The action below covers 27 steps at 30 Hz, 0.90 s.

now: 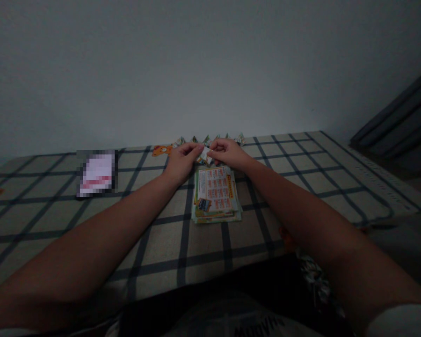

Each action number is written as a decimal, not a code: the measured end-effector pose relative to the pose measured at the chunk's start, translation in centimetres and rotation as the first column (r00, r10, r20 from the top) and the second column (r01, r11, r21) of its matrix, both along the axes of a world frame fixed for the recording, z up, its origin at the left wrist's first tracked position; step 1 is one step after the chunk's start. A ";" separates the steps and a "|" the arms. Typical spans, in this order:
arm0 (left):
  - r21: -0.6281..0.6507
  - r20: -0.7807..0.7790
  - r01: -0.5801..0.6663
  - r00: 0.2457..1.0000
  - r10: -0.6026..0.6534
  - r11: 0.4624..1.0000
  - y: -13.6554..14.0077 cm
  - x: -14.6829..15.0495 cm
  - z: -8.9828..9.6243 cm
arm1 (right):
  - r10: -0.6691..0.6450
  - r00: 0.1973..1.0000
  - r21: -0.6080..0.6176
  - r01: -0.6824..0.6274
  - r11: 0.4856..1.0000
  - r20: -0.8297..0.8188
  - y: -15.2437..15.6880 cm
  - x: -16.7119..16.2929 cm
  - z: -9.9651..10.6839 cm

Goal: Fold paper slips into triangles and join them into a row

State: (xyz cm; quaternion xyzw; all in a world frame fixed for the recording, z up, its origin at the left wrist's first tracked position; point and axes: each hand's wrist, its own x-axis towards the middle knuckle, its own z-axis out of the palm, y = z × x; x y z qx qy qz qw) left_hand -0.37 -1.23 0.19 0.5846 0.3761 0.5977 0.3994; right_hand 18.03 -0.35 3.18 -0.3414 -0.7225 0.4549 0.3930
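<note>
Between my two hands is a small folded piece of printed paper [206, 156], held a little above the table. My left hand [182, 161] pinches its left side between thumb and fingers. On the other side, the fingertips of my right hand [228, 152] are closed on its right edge. Just below the hands lies a stack of printed paper sheets [215, 192], the top one covered with red and black text. Behind the hands stands a row of several small folded paper pieces [193, 139], partly hidden by my right hand.
A checked tablecloth [161, 238] covers the table, with a printed orange bear [162, 150] near its back edge. At the left lies a blurred phone-like object [98, 173]. A plain wall [210, 65] rises behind. More crumpled printed paper [315, 276] shows below the front edge, near my right forearm.
</note>
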 end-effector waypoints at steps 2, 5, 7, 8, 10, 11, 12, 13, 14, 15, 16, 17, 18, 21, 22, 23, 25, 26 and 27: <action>0.005 0.025 -0.016 1.000 0.016 1.000 0.0 0.0 0.0 | 0.012 1.000 -0.010 -0.012 1.000 0.005 0.0 0.0 0.0; 0.017 0.036 -0.065 0.997 0.065 0.998 -0.1 -0.1 0.1 | 0.024 1.000 -0.032 -0.024 0.999 0.001 -0.1 0.0 0.1; 0.046 -0.014 -0.097 0.995 0.098 0.994 -0.2 0.0 0.3 | 0.019 1.000 -0.042 -0.019 0.999 -0.006 -0.1 0.0 0.2; 0.062 -0.044 -0.109 0.993 0.111 0.992 -0.3 0.0 0.3 | 0.014 1.000 -0.045 -0.014 0.999 -0.008 -0.1 0.0 0.3; 0.082 -0.091 -0.121 0.988 0.129 0.989 -0.5 0.1 0.4 | 0.004 1.000 -0.046 -0.004 0.999 -0.006 -0.1 0.0 0.3; 0.086 -0.098 -0.125 0.986 0.134 0.988 -0.5 0.1 0.5 | 0.001 1.000 -0.046 -0.001 0.999 -0.003 -0.1 0.0 0.3; 0.087 -0.097 -0.125 0.986 0.134 0.988 -0.6 0.1 0.5 | -0.003 1.000 -0.045 0.002 0.999 -0.001 -0.1 0.0 0.3; 0.085 -0.088 -0.121 0.988 0.129 0.989 -0.5 0.1 0.5 | -0.008 1.000 -0.045 0.008 0.999 -0.001 -0.1 0.0 0.3; 0.076 -0.074 -0.113 0.990 0.119 0.991 -0.5 0.1 0.5 | -0.017 1.000 -0.046 0.017 0.999 -0.005 0.0 -0.1 0.3; 0.062 -0.054 -0.098 0.993 0.102 0.993 -0.4 0.2 0.4 | -0.033 0.999 -0.044 0.032 0.998 -0.016 0.1 -0.1 0.2; 0.044 -0.032 -0.077 0.996 0.079 0.996 -0.3 0.2 0.4 | -0.055 0.998 -0.041 0.054 0.998 -0.032 0.2 -0.1 0.1; 0.023 -0.011 -0.051 0.999 0.051 0.998 -0.2 0.2 0.4 | -0.081 0.995 -0.035 0.079 0.996 -0.056 0.3 -0.1 0.1; 0.003 0.003 -0.026 1.000 0.026 1.000 -0.1 0.3 0.3 | -0.109 0.991 -0.027 0.107 0.994 -0.084 0.5 0.0 0.0; -0.033 -0.024 0.011 1.000 -0.012 0.999 0.0 0.3 0.3 | -0.167 0.973 -0.007 0.168 0.986 -0.160 1.1 0.2 -0.1; -0.033 -0.053 0.009 0.999 -0.011 0.999 0.0 0.3 0.2 | -0.174 0.970 -0.007 0.175 0.985 -0.170 1.2 0.3 -0.1; -0.029 -0.081 0.004 0.997 -0.006 1.000 0.0 0.3 0.2 | -0.176 0.969 -0.011 0.177 0.984 -0.175 1.3 0.4 -0.1; -0.022 -0.109 -0.010 0.994 0.007 1.000 -0.1 0.2 0.2 | -0.169 0.970 -0.031 0.167 0.986 -0.173 1.4 0.5 -0.2; -0.023 -0.109 -0.016 0.994 0.014 1.000 -0.1 0.1 0.2 | -0.161 0.972 -0.045 0.156 0.987 -0.169 1.4 0.5 -0.2; -0.023 -0.102 -0.026 0.994 0.024 0.999 -0.1 0.0 0.2 | -0.153 0.974 -0.056 0.146 0.988 -0.166 1.3 0.5 -0.2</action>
